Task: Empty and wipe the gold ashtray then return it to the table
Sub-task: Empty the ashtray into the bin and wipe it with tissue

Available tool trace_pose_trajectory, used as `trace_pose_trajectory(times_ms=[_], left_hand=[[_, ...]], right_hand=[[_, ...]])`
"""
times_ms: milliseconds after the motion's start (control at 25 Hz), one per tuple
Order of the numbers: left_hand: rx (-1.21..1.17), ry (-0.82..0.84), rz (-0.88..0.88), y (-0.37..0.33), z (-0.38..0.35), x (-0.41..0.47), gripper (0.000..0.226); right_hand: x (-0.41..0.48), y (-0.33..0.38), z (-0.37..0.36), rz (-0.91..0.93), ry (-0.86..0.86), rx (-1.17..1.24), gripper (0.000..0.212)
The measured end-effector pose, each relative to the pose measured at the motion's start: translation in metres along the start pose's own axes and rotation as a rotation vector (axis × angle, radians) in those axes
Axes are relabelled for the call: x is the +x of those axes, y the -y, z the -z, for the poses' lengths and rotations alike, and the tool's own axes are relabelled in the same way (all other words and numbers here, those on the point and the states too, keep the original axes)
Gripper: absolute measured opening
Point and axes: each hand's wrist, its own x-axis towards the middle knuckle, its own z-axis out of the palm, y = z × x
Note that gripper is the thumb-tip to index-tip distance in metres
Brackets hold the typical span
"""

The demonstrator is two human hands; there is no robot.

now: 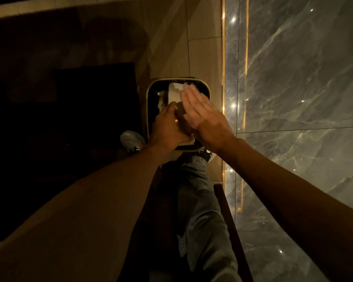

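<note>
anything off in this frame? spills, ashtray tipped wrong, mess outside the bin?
Nothing stands out. The left hand holds the gold ashtray over the open bin, with the right hand flat and open beside it. White paper waste sits inside the bin. No spill shows on the floor tiles, though the dim light hides detail.

There are no words, numbers, labels or signs to read anywhere here; it is too dark and blurry.
</note>
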Motion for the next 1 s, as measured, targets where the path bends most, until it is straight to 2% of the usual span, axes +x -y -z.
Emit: trace_pose_trajectory(times_ms=[40, 160, 200, 320, 400, 560, 640, 800, 840, 880, 960, 1000], left_hand=[[-0.003, -0.009, -0.003, -0.001, 0.002, 0.001, 0.093], [0.035, -0.016, -0.007, 0.003, 0.010, 0.007, 0.098], [0.035, -0.014, -0.005, 0.004, 0.012, 0.006, 0.098], [0.019, -0.018, -0.002, 0.004, 0.012, 0.001, 0.099], [0.005, -0.015, -0.003, 0.001, 0.008, 0.000, 0.102], [0.069, 0.012, -0.012, 0.003, 0.004, 0.003, 0.108], [0.044, 0.006, 0.000, 0.003, 0.004, 0.003, 0.102], [-0.010, -0.031, -0.016, 0.000, 0.007, 0.004, 0.098], [-0.027, -0.047, -0.014, -0.002, 0.008, 0.005, 0.096], [-0.029, -0.063, -0.020, -0.002, 0.008, 0.006, 0.095], [0.007, -0.054, -0.030, 0.000, 0.007, 0.007, 0.099], [0.023, -0.041, -0.018, 0.000, 0.006, 0.006, 0.100]], right_hand=[[0.001, -0.001, 0.000, -0.013, -0.003, 0.013, 0.055], [0.002, -0.007, -0.008, 0.050, 0.165, -0.052, 0.060], [0.003, -0.006, -0.008, 0.053, 0.158, -0.052, 0.060], [0.009, 0.008, 0.010, -0.019, -0.056, 0.008, 0.054], [0.005, 0.002, 0.010, -0.015, -0.096, 0.001, 0.054], [-0.010, -0.012, -0.008, 0.009, 0.215, -0.042, 0.060], [-0.006, -0.002, -0.003, 0.020, 0.147, -0.028, 0.059], [0.009, 0.017, 0.014, -0.016, -0.205, 0.037, 0.050], [0.009, 0.016, 0.011, -0.040, -0.207, 0.056, 0.050], [0.006, 0.011, 0.006, -0.054, -0.131, 0.073, 0.051], [-0.001, -0.001, -0.003, -0.037, 0.128, 0.036, 0.056], [-0.004, -0.003, -0.003, -0.015, 0.189, 0.011, 0.058]])
